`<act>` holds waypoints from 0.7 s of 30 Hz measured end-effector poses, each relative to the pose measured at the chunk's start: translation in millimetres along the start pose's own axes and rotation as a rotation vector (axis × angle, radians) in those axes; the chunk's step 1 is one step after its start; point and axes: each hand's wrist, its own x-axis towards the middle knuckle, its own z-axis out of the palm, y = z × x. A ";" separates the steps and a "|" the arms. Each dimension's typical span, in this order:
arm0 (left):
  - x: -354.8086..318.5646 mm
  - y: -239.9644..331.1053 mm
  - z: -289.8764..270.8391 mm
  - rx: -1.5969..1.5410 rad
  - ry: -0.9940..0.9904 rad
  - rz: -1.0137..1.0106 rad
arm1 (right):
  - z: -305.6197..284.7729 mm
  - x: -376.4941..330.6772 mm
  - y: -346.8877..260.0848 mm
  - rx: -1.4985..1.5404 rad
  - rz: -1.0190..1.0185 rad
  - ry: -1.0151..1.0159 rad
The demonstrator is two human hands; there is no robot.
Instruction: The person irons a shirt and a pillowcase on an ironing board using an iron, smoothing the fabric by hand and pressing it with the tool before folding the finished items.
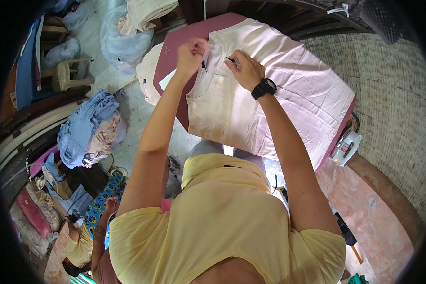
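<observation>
A blue clothes pile (83, 125) lies beside a plastic stool (71, 73).

You wear a pale yellow short-sleeved shirt (222, 222), both forearms bare, and a black wristwatch (263, 88) with a dark strap sits on your right wrist.

A pale pink shirt (270, 94) lies spread flat, front up, across the maroon-covered board.

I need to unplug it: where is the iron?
In the head view the iron stands at the right, off the lower right corner of the pink shirt, beside the table's maroon edge and below the right hand.
</observation>
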 end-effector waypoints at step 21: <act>23.5 8.6 -1.3 0.473 0.437 0.245 | -4.7 137.1 9.8 -0.347 -0.518 0.393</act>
